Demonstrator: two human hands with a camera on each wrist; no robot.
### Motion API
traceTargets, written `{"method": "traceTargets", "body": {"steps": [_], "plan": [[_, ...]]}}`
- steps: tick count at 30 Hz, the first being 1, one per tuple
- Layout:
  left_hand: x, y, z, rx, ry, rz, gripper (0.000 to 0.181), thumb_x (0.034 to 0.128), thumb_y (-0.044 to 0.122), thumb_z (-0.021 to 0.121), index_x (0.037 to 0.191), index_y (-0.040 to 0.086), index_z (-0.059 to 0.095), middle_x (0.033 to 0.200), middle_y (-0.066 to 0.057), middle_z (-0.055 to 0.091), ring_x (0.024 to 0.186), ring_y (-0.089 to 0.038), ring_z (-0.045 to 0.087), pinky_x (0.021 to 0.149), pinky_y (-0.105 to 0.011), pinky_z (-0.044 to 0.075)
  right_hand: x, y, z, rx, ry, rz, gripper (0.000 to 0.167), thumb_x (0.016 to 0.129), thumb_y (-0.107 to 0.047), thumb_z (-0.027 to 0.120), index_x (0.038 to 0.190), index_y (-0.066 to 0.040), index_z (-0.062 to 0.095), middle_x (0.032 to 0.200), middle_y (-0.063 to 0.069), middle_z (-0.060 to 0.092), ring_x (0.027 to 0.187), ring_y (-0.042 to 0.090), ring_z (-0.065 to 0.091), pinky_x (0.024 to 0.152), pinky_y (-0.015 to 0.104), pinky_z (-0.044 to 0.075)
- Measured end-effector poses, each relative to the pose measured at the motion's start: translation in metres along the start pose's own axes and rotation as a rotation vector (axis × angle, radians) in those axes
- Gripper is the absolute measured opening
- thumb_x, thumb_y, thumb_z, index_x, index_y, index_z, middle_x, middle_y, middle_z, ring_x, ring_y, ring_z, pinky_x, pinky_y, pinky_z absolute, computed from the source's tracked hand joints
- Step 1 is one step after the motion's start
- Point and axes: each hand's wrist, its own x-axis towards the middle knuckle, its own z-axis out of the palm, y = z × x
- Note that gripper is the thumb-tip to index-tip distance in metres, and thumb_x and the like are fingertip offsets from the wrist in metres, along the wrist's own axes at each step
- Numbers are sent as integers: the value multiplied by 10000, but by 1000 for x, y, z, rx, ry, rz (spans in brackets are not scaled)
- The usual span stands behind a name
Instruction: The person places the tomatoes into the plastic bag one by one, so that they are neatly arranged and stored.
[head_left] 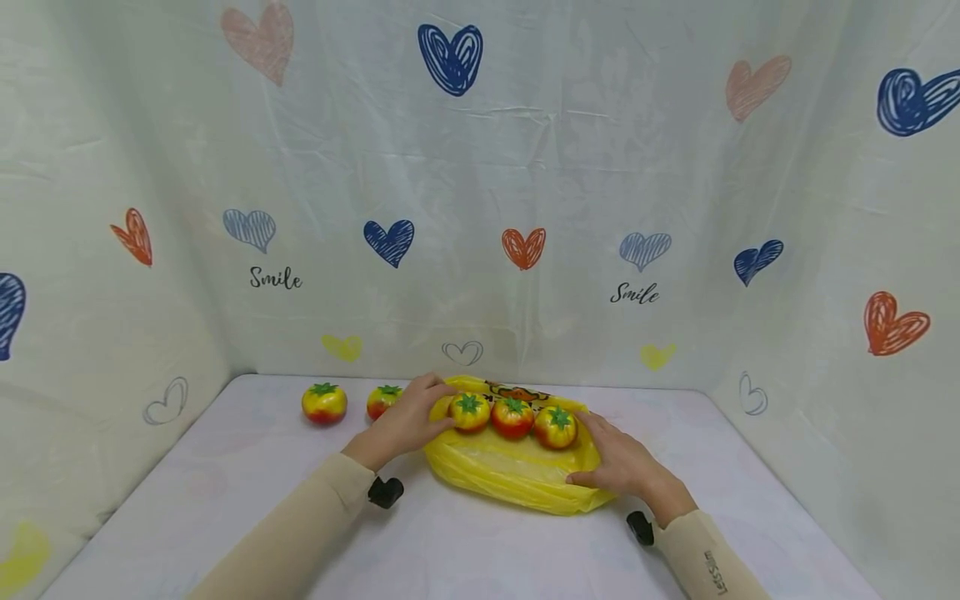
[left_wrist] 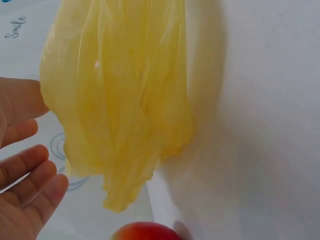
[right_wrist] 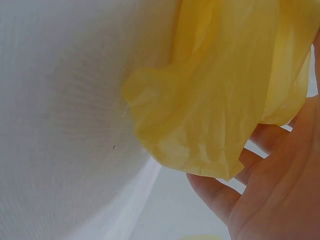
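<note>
A yellow plastic bag lies on the table with its opening spread. In a row on it sit three red-and-yellow tomatoes, the left one, the middle one and the right one, all with green leafy tops. My left hand is at the bag's left edge, its thumb touching the plastic and its other fingers loosely spread. At the right edge is my right hand, fingers spread along the plastic. The bag partly hides those fingers in the right wrist view.
Two more tomatoes stand left of the bag: one farther off, another partly hidden behind my left hand. A white cloth covers the table. Curtains printed with hearts hang behind and at both sides.
</note>
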Motion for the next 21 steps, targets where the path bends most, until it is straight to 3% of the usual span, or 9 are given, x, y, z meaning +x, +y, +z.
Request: {"method": "traceTargets", "body": {"steps": [12,17,21], "plan": [[-17,-10,-10,-32,102,-44,419,828,171,754,1206,53,615,1187,-70,521,1103,-258,501,949,-426,470,1,1,1,11,-2,7,1069,671,-599,769,1501,-139,277,1515,158,305,1336,398,347,1028,595,327],[-22,-18,-13,-43,103,-91,419,840,208,744,1216,78,612,1190,-56,511,993,-231,501,881,-386,503,1,2,1,0,3,1,1068,669,-601,769,1499,-138,281,1510,162,313,1334,400,349,1023,596,333],[-26,-29,-12,-8,118,-78,395,835,218,750,1191,102,625,1142,-33,525,989,-201,487,910,-389,491,0,1,0,0,1,5,1071,670,-603,768,1500,-137,277,1511,163,311,1332,402,352,1021,598,334]]}}
